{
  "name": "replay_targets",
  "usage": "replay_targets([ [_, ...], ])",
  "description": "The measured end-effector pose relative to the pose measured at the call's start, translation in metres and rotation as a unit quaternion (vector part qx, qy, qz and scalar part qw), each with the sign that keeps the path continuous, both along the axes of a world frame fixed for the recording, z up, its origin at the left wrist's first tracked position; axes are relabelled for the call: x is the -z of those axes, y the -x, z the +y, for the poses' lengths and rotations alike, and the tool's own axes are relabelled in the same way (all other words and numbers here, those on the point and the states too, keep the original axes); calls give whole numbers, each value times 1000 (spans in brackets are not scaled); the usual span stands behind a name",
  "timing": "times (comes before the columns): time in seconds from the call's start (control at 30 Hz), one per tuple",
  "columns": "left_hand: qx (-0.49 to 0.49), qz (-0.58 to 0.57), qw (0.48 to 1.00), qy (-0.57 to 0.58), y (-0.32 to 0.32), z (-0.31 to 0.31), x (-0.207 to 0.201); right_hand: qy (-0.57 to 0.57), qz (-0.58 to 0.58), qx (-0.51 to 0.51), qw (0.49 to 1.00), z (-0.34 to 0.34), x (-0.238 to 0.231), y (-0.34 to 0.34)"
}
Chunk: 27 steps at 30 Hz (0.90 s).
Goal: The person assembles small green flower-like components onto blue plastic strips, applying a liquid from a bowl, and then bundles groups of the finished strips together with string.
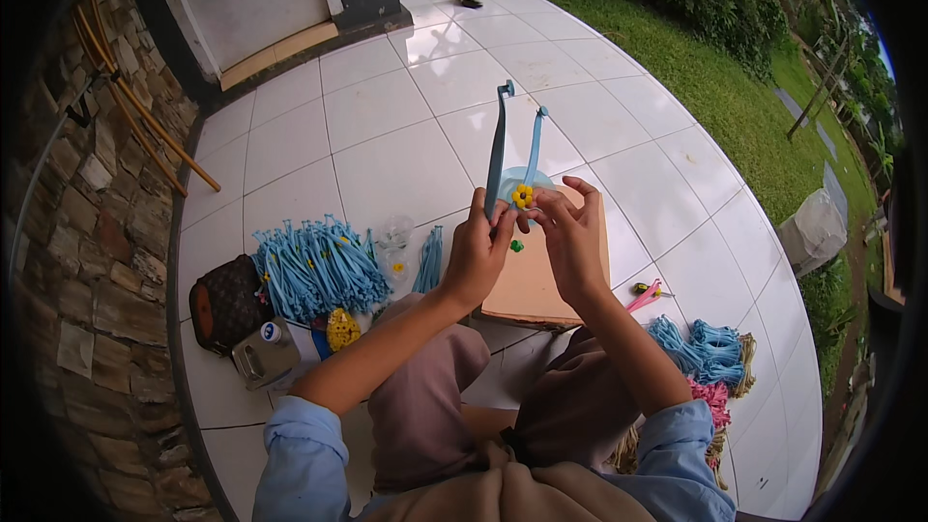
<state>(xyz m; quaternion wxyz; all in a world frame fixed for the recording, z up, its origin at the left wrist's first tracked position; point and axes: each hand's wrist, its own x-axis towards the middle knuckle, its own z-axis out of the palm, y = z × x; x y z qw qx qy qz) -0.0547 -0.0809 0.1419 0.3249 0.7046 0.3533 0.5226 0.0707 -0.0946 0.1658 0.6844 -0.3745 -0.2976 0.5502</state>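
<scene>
My left hand [476, 256] is closed on a slim dark-blue strap [498, 145] that stands upright with a small knob at its top end. Beside it rises a lighter blue strap [535, 147], with a yellow flower [522, 196] with a dark centre at its lower end. My right hand [572, 237] pinches at the flower's edge with thumb and forefinger, its other fingers raised. Both hands are above a tan board [546, 285]. Behind the flower, a clear bluish dish [544, 184] is partly hidden. A small green piece [516, 246] lies on the board.
At left lie a heap of blue straps [319, 271], a brown pouch [224, 302], a metal can [266, 356] and a bag of yellow pieces [342, 329]. Pink-handled scissors [646, 296] lie right of the board, near blue bundles [698, 348] and pink ones [712, 398].
</scene>
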Motion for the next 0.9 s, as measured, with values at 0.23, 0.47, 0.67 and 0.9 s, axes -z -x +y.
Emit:
replay_targets([
  [0.23, 12, -5, 1000, 2, 0, -2, -4, -63, -189, 3, 980, 8, 1, 7],
  [0.47, -12, -36, 999, 35, 0, -3, 0, -128, -199, 9, 972, 16, -1, 8],
  [0.67, -19, -69, 997, 26, 9, 3, -3, -150, -224, -30, 962, 18, 1, 12],
  [0.9, 46, -191, 976, 89, 25, 32, -36, -121, -246, -245, 930, 10, 43, 26],
])
